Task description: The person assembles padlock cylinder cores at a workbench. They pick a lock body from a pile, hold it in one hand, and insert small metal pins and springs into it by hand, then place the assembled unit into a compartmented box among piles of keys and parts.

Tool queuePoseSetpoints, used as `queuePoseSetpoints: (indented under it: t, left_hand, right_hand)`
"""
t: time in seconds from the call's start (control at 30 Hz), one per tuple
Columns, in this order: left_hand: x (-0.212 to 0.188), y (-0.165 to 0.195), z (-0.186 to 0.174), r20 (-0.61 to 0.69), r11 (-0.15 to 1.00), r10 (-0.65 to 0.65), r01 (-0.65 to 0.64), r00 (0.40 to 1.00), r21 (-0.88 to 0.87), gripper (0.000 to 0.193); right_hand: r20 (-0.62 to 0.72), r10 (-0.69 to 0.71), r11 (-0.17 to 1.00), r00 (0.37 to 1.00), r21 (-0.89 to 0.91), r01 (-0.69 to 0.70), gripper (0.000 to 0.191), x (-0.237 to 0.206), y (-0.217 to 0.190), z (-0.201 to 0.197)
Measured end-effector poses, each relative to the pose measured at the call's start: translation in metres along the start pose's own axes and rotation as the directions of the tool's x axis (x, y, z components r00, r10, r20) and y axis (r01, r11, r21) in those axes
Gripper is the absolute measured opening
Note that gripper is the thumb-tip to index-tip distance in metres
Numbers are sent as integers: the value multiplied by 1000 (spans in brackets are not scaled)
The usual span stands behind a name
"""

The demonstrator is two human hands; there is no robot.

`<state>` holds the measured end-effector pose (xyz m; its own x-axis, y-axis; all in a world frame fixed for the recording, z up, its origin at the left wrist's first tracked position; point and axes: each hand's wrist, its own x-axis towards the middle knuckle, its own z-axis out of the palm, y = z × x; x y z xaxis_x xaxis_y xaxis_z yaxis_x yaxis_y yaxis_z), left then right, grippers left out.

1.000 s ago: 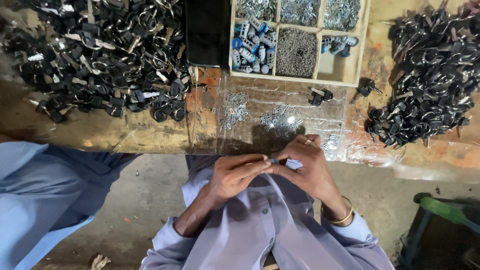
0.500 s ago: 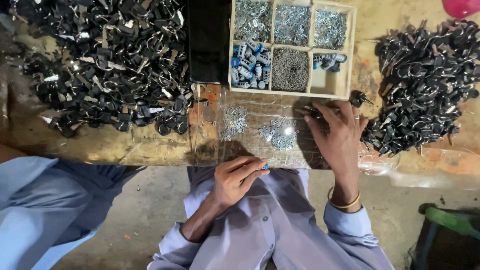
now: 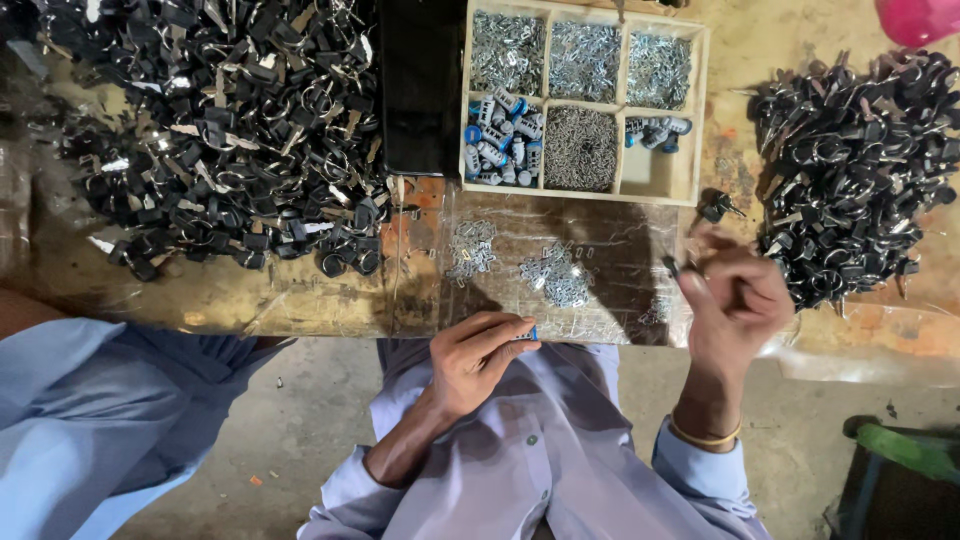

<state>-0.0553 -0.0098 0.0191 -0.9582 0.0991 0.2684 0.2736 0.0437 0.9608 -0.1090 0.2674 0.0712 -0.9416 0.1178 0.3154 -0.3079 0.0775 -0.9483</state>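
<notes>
Left grip (image 3: 480, 355) is pinched shut on a small blue part (image 3: 531, 333), thumb and fingertips together right at the near edge of the table (image 3: 300, 300). Way off to its left and further up there's a big heap of black keys (image 3: 220, 130). Just above that grip sit two little piles of silver bits (image 3: 555, 275) on the clear plastic sheet. Further up from those is a wooden tray (image 3: 585, 100) with compartments: silver parts along the top row, blue-capped cylinders (image 3: 500, 135) lower left, tiny pins in the middle.

Right grip (image 3: 735, 300) is curled closed on a small dark key piece (image 3: 672, 266), held up over the table, bit blurry so can't make out much more. One loose black key (image 3: 715, 207) lies just above it, and a second black pile (image 3: 860, 170) is right beside it on the right.
</notes>
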Motion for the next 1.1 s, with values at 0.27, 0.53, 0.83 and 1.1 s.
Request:
queuePoseSetpoints:
  t: [0.27,0.53,0.83,1.1]
  left_hand:
    - [-1,-4,1,38,979,-64,70,997,-190,30]
    - [0,-5,0,-3,995,-28,27,1000,-91,29]
    - [1,-11,2,12,991,135,-135,991,11,24]
    - [2,-14,11,-61,986,152,-146,987,85,31]
  right_hand:
    - [322,395,916,861,-69,-395,19,-36,0,24]
    - [259,375,913,890,-268,-307,20,-36,-18,53]
    - [420,257,938,870,-327,-119,17,-35,-18,64]
    - [811,232,825,538,-457,334,25,47,-51,49]
